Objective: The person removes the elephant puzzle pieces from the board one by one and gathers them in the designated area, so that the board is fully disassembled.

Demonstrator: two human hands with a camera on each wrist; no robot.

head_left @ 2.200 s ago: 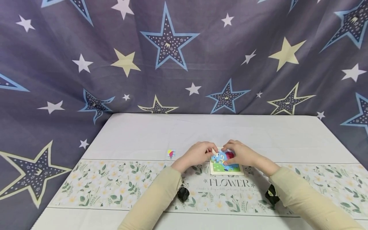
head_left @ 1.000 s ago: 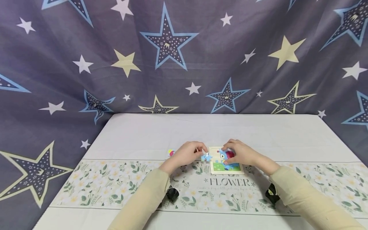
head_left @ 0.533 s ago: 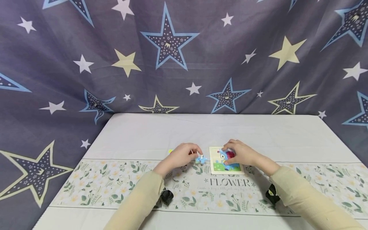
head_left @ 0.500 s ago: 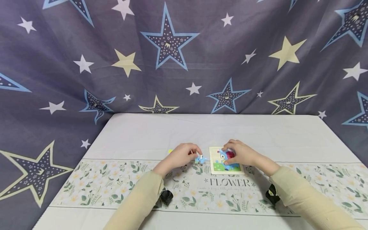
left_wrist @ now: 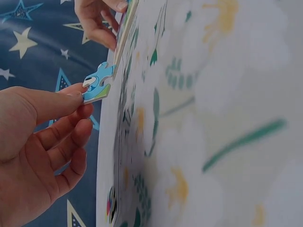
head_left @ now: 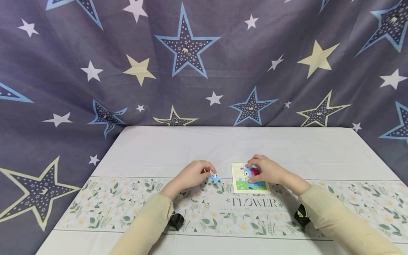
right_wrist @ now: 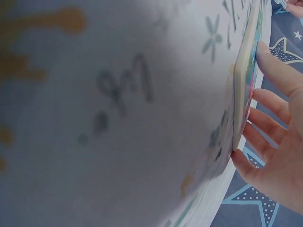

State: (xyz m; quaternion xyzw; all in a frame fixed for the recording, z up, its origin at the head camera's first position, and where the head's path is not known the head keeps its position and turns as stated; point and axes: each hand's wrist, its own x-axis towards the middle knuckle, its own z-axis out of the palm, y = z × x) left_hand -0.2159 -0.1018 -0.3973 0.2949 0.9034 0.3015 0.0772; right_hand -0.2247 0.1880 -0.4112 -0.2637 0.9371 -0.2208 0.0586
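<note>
My left hand (head_left: 193, 174) pinches a blue jigsaw piece (left_wrist: 98, 83) between thumb and fingers, just above the cloth and left of the puzzle board. The piece shows part of a face with an eye and a green corner. My right hand (head_left: 270, 170) rests on the right side of the puzzle board (head_left: 235, 180), thumb and fingertips touching its face and edge. Other pieces lie in the wooden frame, forming a blue figure with a red patch over green; the frame's upper left shows bare wood. The right hand hides part of the picture.
A small colourful piece (left_wrist: 111, 205) lies on the table in the left wrist view; in the head view my left hand hides it. A floral printed band (head_left: 127, 209) crosses the white tablecloth (head_left: 165, 148). A starry curtain (head_left: 204, 88) hangs behind the table.
My left hand has lifted the blue jigsaw piece out of the board's upper left and carried it leftward, covering the loose piece. My right hand has stayed on the board.
</note>
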